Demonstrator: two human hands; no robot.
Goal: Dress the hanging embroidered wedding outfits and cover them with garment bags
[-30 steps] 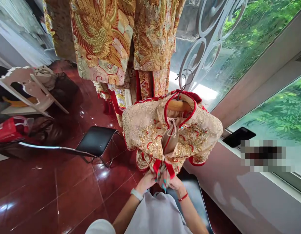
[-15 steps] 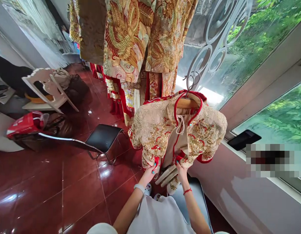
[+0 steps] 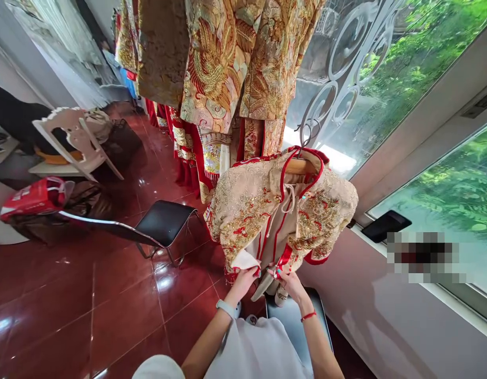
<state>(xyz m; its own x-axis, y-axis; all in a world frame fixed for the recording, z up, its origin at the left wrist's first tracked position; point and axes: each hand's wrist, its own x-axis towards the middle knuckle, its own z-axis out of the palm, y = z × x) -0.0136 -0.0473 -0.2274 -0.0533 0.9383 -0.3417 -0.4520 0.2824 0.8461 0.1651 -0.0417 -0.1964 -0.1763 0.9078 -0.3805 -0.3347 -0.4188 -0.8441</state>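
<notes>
A short beige jacket [image 3: 247, 205] with gold and red embroidery and red piping hangs in front of me on a wooden hanger [image 3: 300, 166]. Its front is parted, with white cord ties at the collar and the plain lining showing inside. My left hand [image 3: 245, 281] pinches the lower front edge on the left side, where a white patch of the inner side is folded outward. On the other front edge, my right hand [image 3: 289, 282] is closed on the red-trimmed hem. Some of my fingertips are hidden by the cloth.
Embroidered garments [image 3: 211, 68] hang behind the jacket. A black chair [image 3: 166, 223] stands to the left on red floor tiles, and a black seat [image 3: 294, 321] is just below my right hand. A dark phone-like object [image 3: 386, 225] is by the windowsill at right.
My two hands have come closer together and slightly lower, still gripping the jacket's front edges. On the left side the hem is now turned outward, showing white.
</notes>
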